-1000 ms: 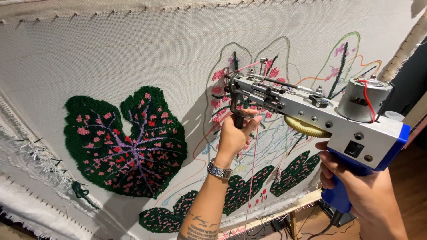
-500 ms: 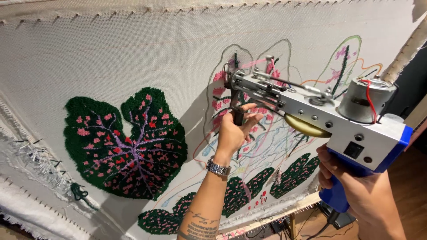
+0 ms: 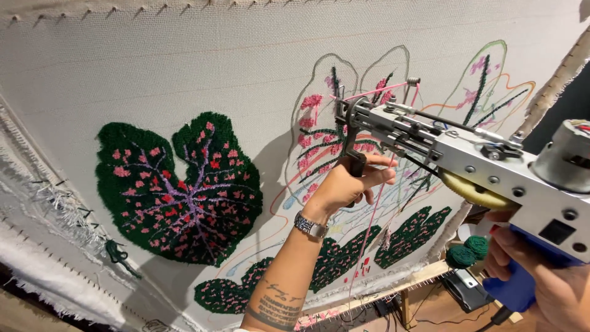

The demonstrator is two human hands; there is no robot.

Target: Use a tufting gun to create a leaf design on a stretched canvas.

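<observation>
I hold a silver and blue tufting gun [image 3: 485, 166] against a white cloth [image 3: 184, 67] stretched on a wooden frame. My left hand [image 3: 347, 184] grips the gun's black front handle, a watch on its wrist. My right hand [image 3: 547, 283] is wrapped around the blue rear grip at the lower right. The gun's needle end touches a partly tufted leaf outline [image 3: 326, 123] with pink and dark green patches. Pink yarn [image 3: 375, 92] runs into the gun's front.
A finished dark green leaf with pink spots [image 3: 178, 187] fills the left of the cloth. Smaller green tufted leaves [image 3: 344, 258] lie along the bottom. Two green yarn balls [image 3: 467, 252] sit by the frame's lower bar [image 3: 393, 292].
The gun and both hands have shifted slightly upward and left on the cloth; the needle end sits higher on the outlined leaf.
</observation>
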